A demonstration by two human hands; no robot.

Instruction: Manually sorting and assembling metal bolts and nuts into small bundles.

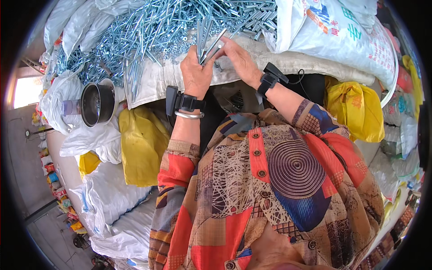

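My left hand (197, 74) is closed around several long silvery bolts (201, 38), whose shafts fan upward out of the fist. Close on its right, my right hand (240, 58) has thumb and fingers curled in on a slanting bolt (217, 41). A small shiny piece shows at those fingertips, too small to name. Both hands are at the near edge of a heap of long bolts (157, 27), over a pale cloth (155, 76). Small nuts (173, 46) lie loose just left of the hands.
A white woven sack (342, 40) stands at the far right. To the left is a dark round pot (97, 104) on its side. Yellow bags (141, 144) hang below the cloth on the left, and another yellow bag (355, 108) on the right. White sacks (112, 198) lie at lower left.
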